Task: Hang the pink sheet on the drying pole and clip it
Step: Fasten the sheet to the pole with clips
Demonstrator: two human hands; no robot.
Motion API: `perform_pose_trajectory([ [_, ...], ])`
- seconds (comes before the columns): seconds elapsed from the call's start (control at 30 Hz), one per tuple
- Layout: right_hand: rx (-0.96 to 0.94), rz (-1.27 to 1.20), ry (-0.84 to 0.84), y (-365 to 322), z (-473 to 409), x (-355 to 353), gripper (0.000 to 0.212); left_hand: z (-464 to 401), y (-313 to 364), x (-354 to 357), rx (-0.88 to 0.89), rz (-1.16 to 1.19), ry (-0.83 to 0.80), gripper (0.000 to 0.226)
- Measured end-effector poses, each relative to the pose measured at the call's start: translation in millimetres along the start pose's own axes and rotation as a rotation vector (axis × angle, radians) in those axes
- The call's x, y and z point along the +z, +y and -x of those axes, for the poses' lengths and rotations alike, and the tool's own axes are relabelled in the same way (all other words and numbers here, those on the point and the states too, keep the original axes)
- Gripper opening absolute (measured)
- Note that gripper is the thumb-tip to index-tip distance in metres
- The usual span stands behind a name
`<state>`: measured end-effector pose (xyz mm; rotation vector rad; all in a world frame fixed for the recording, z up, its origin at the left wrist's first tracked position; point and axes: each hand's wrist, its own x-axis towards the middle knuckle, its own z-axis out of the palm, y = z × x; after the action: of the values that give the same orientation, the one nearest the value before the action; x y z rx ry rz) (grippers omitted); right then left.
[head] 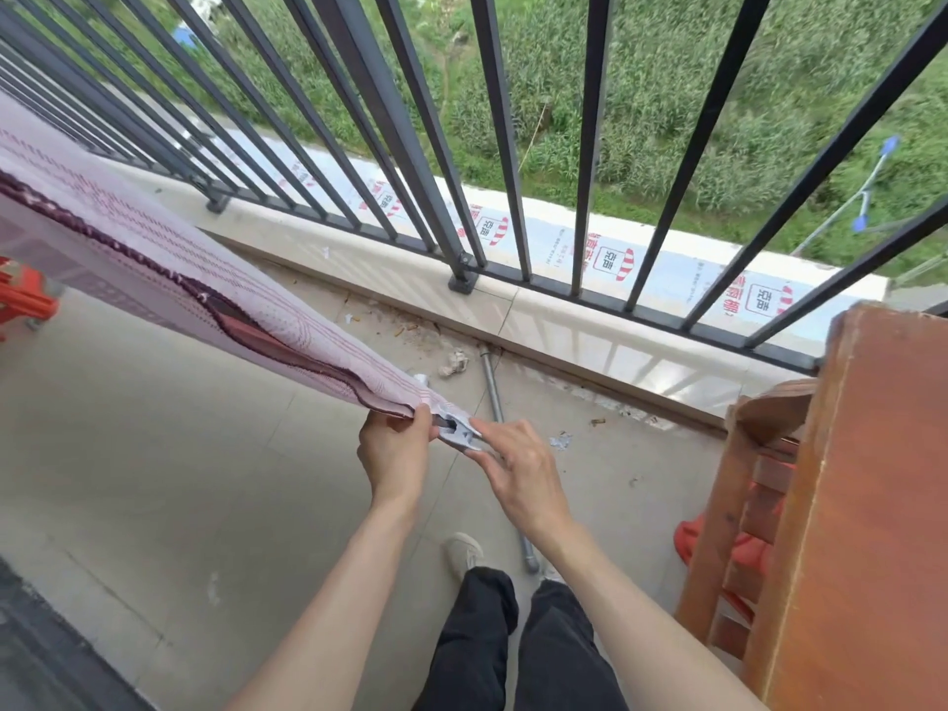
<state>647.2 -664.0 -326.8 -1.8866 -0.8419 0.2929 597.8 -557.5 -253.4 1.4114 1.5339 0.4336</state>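
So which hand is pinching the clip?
The right hand: its fingers pinch the grey clip. The left hand grips the pink sheet instead.

Both arms extended; left grip pinching, right grip fingers pinching.

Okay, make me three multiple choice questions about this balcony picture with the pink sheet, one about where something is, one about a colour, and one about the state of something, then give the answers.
1. Where is the clip?
A. On the floor
B. At the sheet's near end, between both hands
C. On the railing

2. What colour is the railing?
A. White
B. Red
C. Dark grey

3. What is the left hand doing?
A. Hanging idle
B. Pinching the pink sheet
C. Gripping the railing

Answers: 1 B, the grey clip sits at the sheet's end, with the right hand on it. 2 C, all bars look dark grey. 3 B, its fingers curl over the sheet's hem.
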Motion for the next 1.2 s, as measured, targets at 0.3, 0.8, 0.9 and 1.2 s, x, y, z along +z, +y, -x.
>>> perform_pose_trajectory([
  [0.3, 0.077, 0.019, -0.028, 1, -6, 13, 0.046, 1, -4, -4, 0.024, -0.008, -0.012, 0.018],
  [0.8, 0.24, 0.484, -0.017, -24, 42, -33, 0.067, 42, -50, -33, 0.941, -0.714, -0.398, 0.04],
  [0.9, 0.362, 0.621, 0.076, -36, 87, -64, 0.066, 54, -55, -37, 1.179, -0.885, -0.539, 0.049],
  [1.2, 0.827, 0.753, 0.385, -81, 263, -141, 0.07, 160, -66, -4, 1.559, -0.981, -0.982, 0.054],
])
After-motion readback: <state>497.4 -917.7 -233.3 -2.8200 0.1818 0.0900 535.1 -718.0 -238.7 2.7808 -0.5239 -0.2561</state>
